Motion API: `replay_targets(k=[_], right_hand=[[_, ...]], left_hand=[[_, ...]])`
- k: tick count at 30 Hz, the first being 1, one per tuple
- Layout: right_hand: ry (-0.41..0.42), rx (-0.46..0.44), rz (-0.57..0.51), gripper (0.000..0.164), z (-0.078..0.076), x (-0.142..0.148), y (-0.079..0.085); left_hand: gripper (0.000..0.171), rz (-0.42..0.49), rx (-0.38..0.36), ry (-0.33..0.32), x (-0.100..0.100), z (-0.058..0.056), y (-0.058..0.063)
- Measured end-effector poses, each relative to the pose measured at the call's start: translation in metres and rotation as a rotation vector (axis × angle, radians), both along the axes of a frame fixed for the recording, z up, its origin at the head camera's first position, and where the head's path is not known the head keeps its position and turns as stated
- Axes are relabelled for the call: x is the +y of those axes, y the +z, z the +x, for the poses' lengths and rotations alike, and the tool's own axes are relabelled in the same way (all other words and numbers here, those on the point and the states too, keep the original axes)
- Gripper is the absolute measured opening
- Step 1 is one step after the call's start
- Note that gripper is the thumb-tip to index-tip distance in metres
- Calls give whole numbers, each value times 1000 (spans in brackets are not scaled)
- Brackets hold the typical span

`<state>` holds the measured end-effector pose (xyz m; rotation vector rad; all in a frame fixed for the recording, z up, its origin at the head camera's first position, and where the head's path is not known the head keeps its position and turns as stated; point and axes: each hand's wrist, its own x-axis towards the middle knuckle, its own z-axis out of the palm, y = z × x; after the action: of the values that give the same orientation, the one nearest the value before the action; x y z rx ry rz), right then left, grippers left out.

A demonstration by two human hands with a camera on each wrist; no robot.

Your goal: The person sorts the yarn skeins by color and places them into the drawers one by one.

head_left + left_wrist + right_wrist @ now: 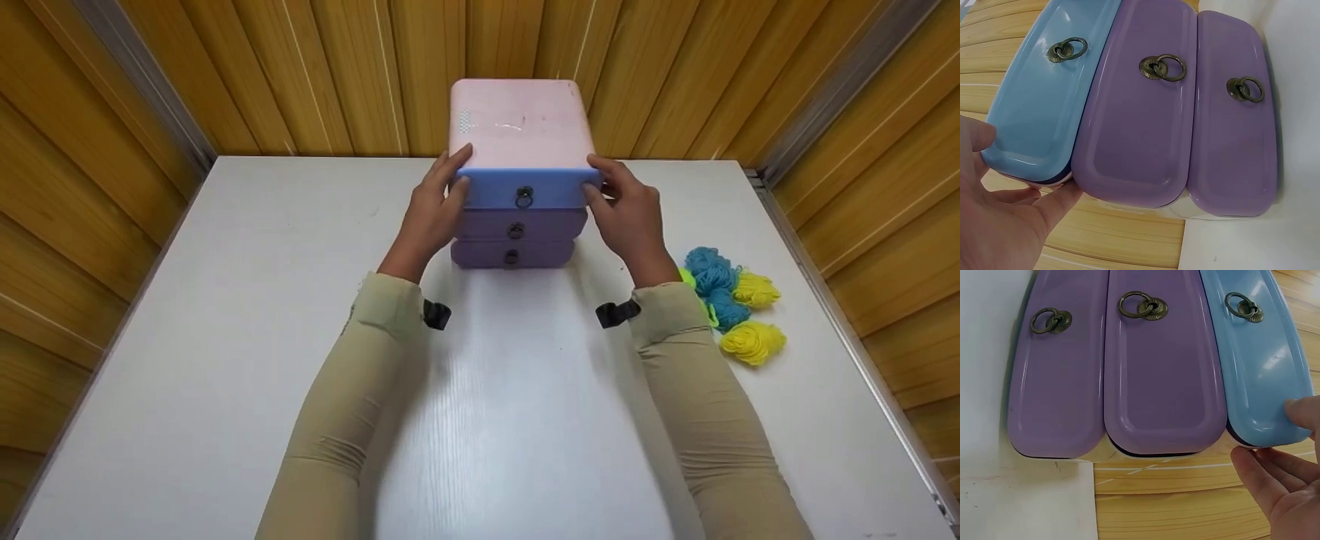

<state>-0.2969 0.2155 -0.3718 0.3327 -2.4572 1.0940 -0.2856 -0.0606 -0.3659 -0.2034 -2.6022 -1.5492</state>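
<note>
A small drawer cabinet (525,135) with a pink top stands at the back of the table. Its front has a blue top drawer (551,187) above two purple drawers (487,226), each with a bronze ring pull (1163,67). My left hand (433,214) grips the blue drawer's left end, thumb on the front face and fingers round the side. At the right end my right hand (632,217) holds it likewise, its thumb (1302,410) on the front corner. In the right wrist view a dark gap shows along the blue front's lower end.
Blue yarn bundles (709,271) and yellow yarn bundles (754,343) lie on the white table (225,360), right of the right forearm. Wood-patterned walls (352,75) rise behind and at both sides.
</note>
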Motion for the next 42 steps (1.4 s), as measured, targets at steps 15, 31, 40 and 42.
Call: replay_targets(k=[15,31,40,42], right_hand=[[27,-51,25,48,-1,2,3],[-118,407,6,21,12,-12,-2],[-19,451,-16,16,15,-31,-16],[-7,448,-13,15,15,-35,-18]], left_hand=[[47,9,-1,-34,-2,-3,4],[54,158,-187,48,-6,-25,24],[65,211,-266,11,-7,-36,34],[65,175,-275,3,-7,-38,35]])
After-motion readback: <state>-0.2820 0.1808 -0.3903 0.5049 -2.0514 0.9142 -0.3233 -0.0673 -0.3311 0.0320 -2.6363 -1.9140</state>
